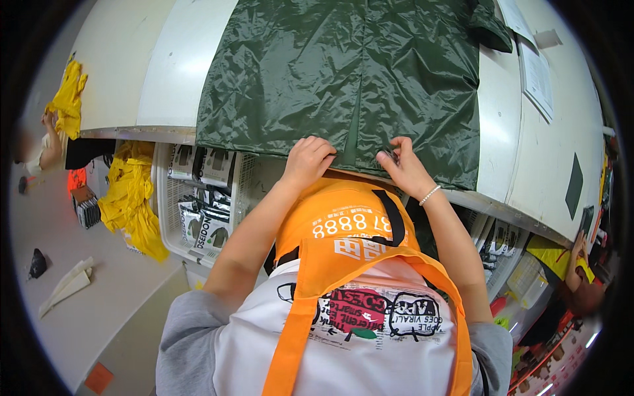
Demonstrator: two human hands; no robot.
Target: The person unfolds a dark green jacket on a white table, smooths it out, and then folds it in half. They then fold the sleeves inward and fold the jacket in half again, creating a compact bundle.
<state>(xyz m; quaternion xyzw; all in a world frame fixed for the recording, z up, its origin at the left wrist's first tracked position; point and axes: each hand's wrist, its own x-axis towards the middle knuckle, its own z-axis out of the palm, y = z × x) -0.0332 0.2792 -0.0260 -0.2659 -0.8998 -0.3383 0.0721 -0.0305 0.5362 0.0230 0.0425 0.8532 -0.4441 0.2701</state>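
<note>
A shiny dark green raincoat (284,72) lies spread over the table, its hem along the near edge and a sleeve at the far right. Down its middle runs a front opening that widens toward the hem. My left hand (309,158) is closed on the hem just left of this opening, fingers curled over the fabric. To the right of the opening, my right hand (403,165) pinches the raincoat's fabric between thumb and fingers. A bead bracelet circles my right wrist.
The pale table (165,72) carries papers (536,79) at the far right. Below its edge, a white basket (165,218) holds packaged garments; yellow garments (129,198) hang beside it. One person (49,148) works at far left, another (581,284) at right.
</note>
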